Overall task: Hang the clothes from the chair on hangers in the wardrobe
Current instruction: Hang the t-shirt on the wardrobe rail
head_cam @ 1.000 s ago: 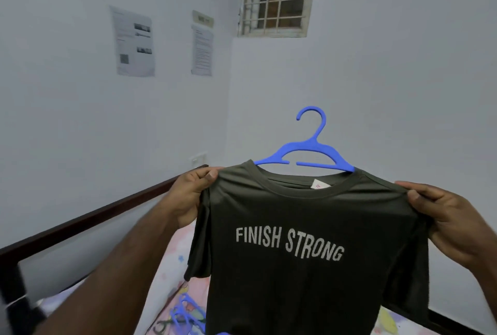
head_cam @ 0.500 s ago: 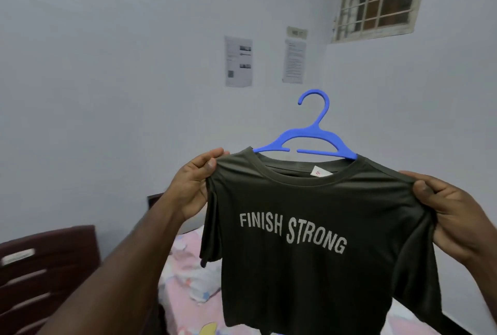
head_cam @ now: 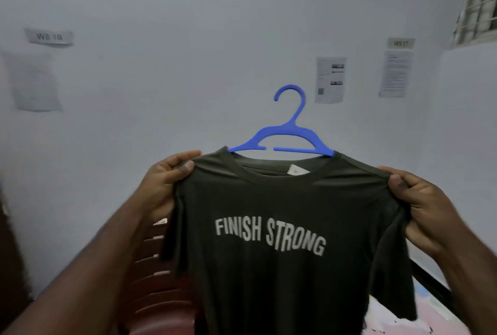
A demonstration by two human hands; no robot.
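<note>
My left hand (head_cam: 164,186) and right hand (head_cam: 425,205), held well apart, each pinch a shoulder of the dark olive cotton T-shirt (head_cam: 282,240) between them; its blue plastic hanger (head_cam: 285,135) rises from the collar, before the pale wall (head_cam: 161,79).

Bed (head_cam: 430,278) lower right, dark frame; pink patterned sheet (head_cam: 390,318) on it.
</note>
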